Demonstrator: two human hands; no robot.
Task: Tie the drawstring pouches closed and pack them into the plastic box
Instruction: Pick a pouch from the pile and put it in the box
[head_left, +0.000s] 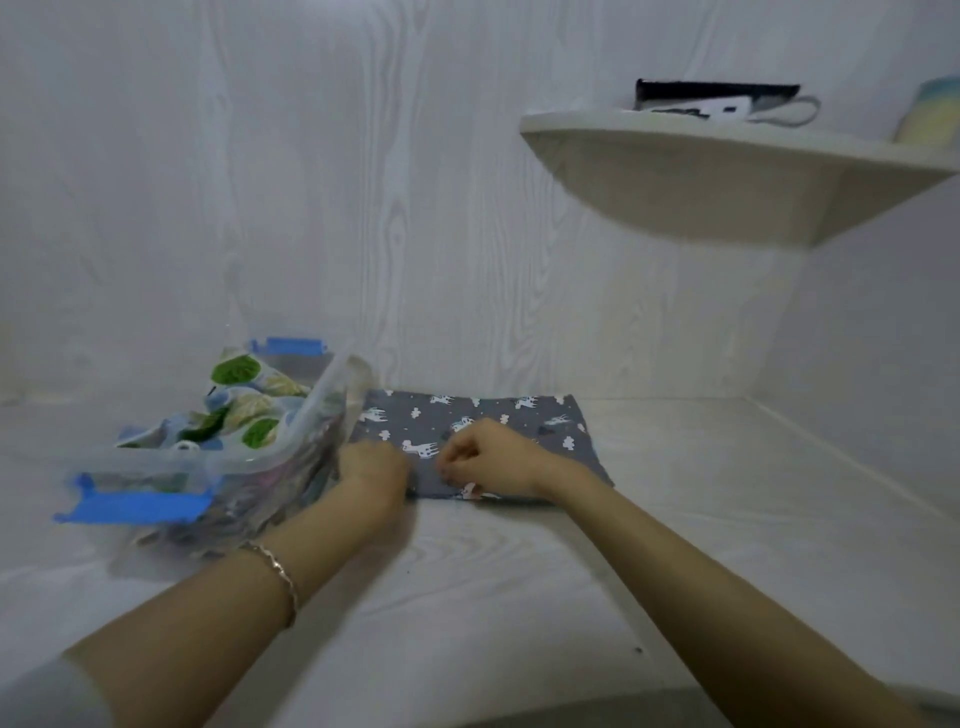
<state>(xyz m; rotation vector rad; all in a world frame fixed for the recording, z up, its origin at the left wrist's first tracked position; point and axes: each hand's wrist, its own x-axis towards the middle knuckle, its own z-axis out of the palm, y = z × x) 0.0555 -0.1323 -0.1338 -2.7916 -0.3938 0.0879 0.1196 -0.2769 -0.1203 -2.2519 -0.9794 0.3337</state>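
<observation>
Both forearms were extended forward over the white tabletop (519, 571). The right hand (485, 457) was held knuckles-up on the grey pouch (524, 415), its fingers curled and pinched on the fabric. The left hand (371, 465), blurred, was set at the pouch's left edge, and its grip could not be made out. The pouch was laid flat just right of the plastic box (150, 460), in which a leaf-printed pouch (244, 395) was held. A bracelet (283, 577) was worn on the left wrist.
</observation>
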